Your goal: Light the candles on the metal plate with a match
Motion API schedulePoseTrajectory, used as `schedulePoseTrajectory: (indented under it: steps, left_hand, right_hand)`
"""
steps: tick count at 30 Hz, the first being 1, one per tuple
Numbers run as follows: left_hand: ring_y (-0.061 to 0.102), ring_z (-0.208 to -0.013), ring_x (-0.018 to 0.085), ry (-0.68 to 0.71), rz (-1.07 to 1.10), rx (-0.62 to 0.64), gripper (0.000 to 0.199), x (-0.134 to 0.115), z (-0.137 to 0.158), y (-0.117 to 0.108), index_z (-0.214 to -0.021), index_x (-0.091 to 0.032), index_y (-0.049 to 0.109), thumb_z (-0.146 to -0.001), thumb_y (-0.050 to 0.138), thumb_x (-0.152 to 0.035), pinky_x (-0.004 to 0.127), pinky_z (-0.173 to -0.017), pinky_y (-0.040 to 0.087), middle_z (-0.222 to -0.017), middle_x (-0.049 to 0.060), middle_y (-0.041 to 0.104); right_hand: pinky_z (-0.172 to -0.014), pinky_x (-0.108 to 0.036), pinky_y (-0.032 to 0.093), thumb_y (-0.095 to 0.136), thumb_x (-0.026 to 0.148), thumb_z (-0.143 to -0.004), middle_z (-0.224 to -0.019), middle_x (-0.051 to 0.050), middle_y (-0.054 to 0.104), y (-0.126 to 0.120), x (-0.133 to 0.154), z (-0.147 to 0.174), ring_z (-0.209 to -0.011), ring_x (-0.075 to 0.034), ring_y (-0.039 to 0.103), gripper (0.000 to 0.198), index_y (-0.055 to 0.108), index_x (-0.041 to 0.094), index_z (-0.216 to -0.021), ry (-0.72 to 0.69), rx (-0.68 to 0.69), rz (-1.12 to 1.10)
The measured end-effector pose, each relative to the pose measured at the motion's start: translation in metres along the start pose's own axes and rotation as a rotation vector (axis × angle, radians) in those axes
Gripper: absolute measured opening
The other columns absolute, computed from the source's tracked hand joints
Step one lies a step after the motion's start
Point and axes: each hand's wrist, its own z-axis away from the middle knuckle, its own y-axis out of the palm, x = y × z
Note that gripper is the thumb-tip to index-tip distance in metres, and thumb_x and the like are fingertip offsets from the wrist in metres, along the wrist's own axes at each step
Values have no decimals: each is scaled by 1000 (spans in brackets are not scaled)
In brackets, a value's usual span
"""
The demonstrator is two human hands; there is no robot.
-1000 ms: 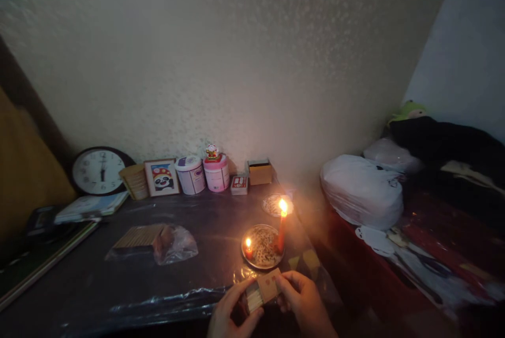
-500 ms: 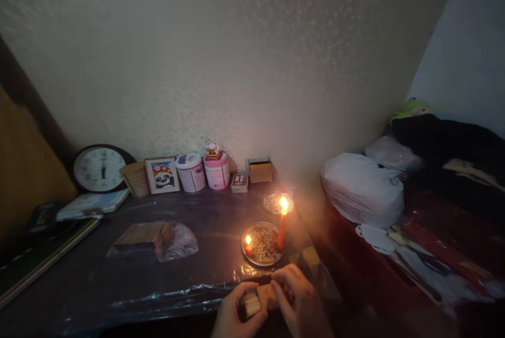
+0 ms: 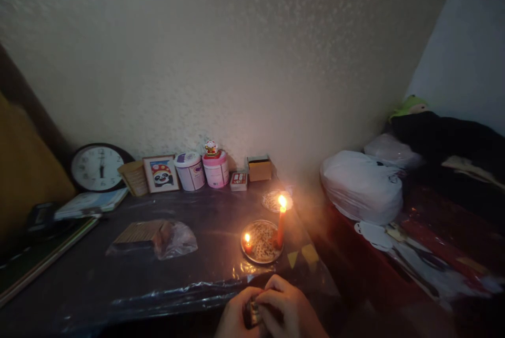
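Observation:
At the bottom edge of the view, both hands are cupped around a small matchbox (image 3: 254, 313), of which only a sliver shows between the fingers. My left hand (image 3: 235, 316) grips it from the left; my right hand (image 3: 290, 310) covers it from the right and above. Just beyond them, on the dark plastic-covered table (image 3: 118, 285), a round metal dish (image 3: 260, 244) carries a tall lit red candle (image 3: 280, 226) at its right rim and a short lit candle stub (image 3: 248, 244) at its left.
A plastic bag of sticks (image 3: 153, 235) lies mid-table. Along the wall stand a clock (image 3: 98, 168), a panda picture (image 3: 161, 174), two tubs (image 3: 203, 170) and small boxes (image 3: 258, 168). A second dish (image 3: 276, 201) lies behind the candle. White bags (image 3: 361, 186) and clutter fill the right.
Both hands have pulled the matchbox down and toward me. Its tray, which stuck out with matches showing, is now hidden between the closed fingers.

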Motion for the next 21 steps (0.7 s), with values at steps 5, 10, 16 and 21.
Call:
schedulePoseTrajectory:
  steps: [5, 10, 16, 21]
  left_hand:
    - [54, -62, 15, 19, -39, 5, 19, 4, -1, 0, -82, -16, 67, -65, 68, -23, 26, -57, 42, -66, -1, 62]
    - [56, -64, 16, 41, -79, 5, 20, 9, -1, 1, -84, -17, 68, -65, 67, -22, 25, -58, 43, -69, 0, 65]
    - [56, -62, 17, 39, -160, 10, 22, 10, -1, 1, -86, -16, 68, -64, 63, -20, 26, -55, 40, -68, 0, 64]
    - [59, -66, 19, 28, -165, 20, 21, 4, 1, 0, -85, -16, 68, -64, 64, -21, 27, -58, 42, -70, 1, 67]
  right_hand:
    - [-60, -19, 41, 55, 9, -78, -80, 0, 57, -3, 5, 0, -68, -11, 55, 17, 66, 20, -73, 28, 1, 0]
    - [-60, -18, 41, 53, 7, -78, -81, 0, 58, -2, 5, 0, -69, -11, 56, 19, 65, 20, -70, 10, 18, 13]
    - [-60, -18, 41, 54, 1, -67, -81, 2, 59, 5, -7, 3, -68, -11, 57, 27, 67, 22, -78, -1, 15, 20]
    - [-61, -19, 42, 53, 3, -70, -82, 1, 57, 4, -5, 2, -68, -11, 57, 23, 66, 21, -77, 0, 22, -38]
